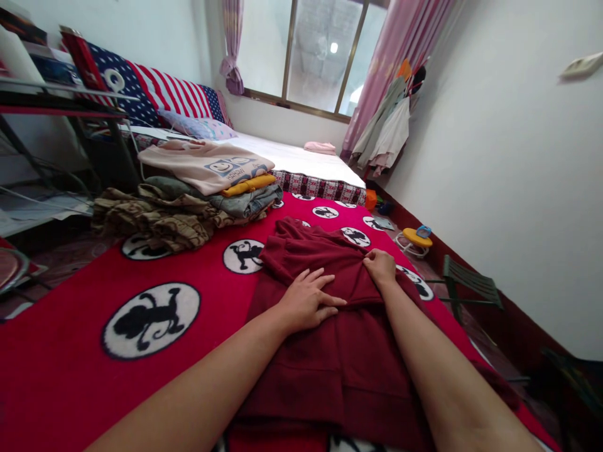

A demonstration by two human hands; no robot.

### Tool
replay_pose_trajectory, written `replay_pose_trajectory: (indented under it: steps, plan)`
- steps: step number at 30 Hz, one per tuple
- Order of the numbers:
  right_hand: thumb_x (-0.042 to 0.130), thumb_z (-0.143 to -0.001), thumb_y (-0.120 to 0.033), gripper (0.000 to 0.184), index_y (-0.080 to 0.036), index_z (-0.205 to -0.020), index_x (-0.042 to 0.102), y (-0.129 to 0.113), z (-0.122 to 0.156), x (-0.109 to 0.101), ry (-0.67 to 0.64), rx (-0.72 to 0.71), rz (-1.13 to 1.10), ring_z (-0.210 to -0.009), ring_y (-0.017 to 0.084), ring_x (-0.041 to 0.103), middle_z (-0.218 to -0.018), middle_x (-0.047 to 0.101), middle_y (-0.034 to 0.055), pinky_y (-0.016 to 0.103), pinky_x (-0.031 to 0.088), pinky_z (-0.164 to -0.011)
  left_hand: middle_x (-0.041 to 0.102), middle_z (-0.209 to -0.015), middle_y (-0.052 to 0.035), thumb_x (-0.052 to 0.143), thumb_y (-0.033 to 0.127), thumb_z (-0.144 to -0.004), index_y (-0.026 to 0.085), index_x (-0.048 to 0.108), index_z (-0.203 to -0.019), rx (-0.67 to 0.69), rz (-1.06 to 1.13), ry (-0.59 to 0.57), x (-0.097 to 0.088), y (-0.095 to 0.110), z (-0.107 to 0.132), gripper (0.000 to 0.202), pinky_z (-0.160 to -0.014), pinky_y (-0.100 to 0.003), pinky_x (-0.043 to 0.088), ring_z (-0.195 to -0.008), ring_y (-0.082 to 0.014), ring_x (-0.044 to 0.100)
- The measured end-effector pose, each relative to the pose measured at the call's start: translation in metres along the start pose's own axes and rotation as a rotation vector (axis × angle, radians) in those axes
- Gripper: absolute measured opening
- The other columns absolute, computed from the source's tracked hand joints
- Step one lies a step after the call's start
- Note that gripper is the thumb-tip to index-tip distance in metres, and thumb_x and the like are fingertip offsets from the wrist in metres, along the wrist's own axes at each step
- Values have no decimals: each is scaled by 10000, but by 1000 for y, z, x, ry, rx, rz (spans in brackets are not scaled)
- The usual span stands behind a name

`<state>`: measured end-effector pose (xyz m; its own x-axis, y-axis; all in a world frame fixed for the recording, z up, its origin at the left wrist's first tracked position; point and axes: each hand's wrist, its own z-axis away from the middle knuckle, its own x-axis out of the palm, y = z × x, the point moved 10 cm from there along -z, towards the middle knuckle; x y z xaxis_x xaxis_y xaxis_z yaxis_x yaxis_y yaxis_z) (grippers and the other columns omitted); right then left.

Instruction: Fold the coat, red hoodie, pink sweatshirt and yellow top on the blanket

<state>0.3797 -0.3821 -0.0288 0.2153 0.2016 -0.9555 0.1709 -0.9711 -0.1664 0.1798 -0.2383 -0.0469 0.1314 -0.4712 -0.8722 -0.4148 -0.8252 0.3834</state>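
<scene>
A maroon fleece garment (330,370) lies folded over on itself on a red blanket (75,314) printed with black monkey figures in white circles. My left hand (308,301) rests flat on the garment with its fingers spread. My right hand (380,267) is curled around a fold of the fabric near the garment's upper right edge. Beyond the garment, to the left, sits a stack of folded clothes (207,188), with a pale pink smiley-print top over yellow, denim and camouflage pieces. Neither hand touches the stack.
A mattress (301,157) with a flag-print pillow (155,88) stands at the far end. A metal shelf (61,107) stands at the left. On the right floor are a green folding chair (466,282) and a yellow stool (417,238). Clothes (386,125) hang by the pink curtain.
</scene>
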Motion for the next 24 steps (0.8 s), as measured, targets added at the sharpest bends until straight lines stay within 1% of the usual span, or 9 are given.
replay_pose_trajectory:
  steps: [5,8,10,13,16,18,20,22,24]
  plan:
    - [609,-765,-156,376,-131,-1130,694,-33,9,-19,-37,19,92,-1090,342,629,-1150,675,208,427,480,-875,465,-1486,-18,565,459,-903,445,645,-1210,9,35,14,-1,-1,0,318,-1148,-536,230,-1419,-288,336]
    - [529,-868,-224,481,-131,-1339,544,-80,38,-36,102,-176,26,-1236,308,531,-1324,583,191,439,412,-1001,533,-1426,-27,605,425,-882,389,689,-1165,15,96,65,-4,-3,0,298,-1140,-515,265,-1380,-287,398]
    - [426,-945,-278,493,-130,-1414,460,-107,64,-30,130,-317,-68,-1300,263,481,-1398,536,162,426,361,-1071,653,-1265,-45,575,344,-903,302,741,-1056,-34,153,147,-14,-9,1,230,-1081,-423,377,-1244,-245,542]
    - [363,-988,-331,505,-136,-1451,416,-124,89,11,-62,-398,-85,-1416,261,340,-1521,398,131,481,287,-1131,713,-1009,-60,490,227,-925,216,737,-924,-245,119,423,-53,-34,14,247,-930,-314,478,-999,-193,641]
    - [388,-989,-352,504,-138,-1443,432,-123,95,31,-153,-396,-75,-1454,290,256,-1560,315,125,538,246,-1143,653,-1139,-96,585,239,-854,217,671,-1109,-539,-133,706,-102,-64,44,270,-973,-391,438,-1107,-266,574]
    - [419,-980,-338,462,-134,-1384,510,-121,94,23,-93,-380,-146,-1423,290,325,-1516,400,140,527,264,-1139,605,-1237,-148,686,319,-773,192,558,-1284,-753,-230,723,-117,-91,61,542,-985,-451,416,-1176,-328,531]
    - [447,-969,-326,379,-148,-1253,625,-124,98,2,18,-404,-271,-1327,273,462,-1398,547,142,480,317,-1119,643,-1177,-173,729,383,-722,149,450,-1371,-911,-157,635,-115,-123,72,744,-946,-450,437,-1139,-340,568]
    - [461,-964,-345,330,-175,-1144,679,-136,111,-21,122,-497,-414,-1204,248,560,-1262,643,119,418,384,-1073,708,-1023,-136,719,371,-723,143,418,-1379,-942,-8,572,-106,-146,76,757,-895,-411,463,-1055,-313,628]
    - [492,-949,-401,343,-197,-1163,665,-154,130,-36,161,-616,-510,-1149,247,581,-1208,659,105,391,432,-1023,730,-896,-91,704,323,-720,159,450,-1347,-898,92,598,-105,-154,75,695,-849,-379,478,-971,-289,664]
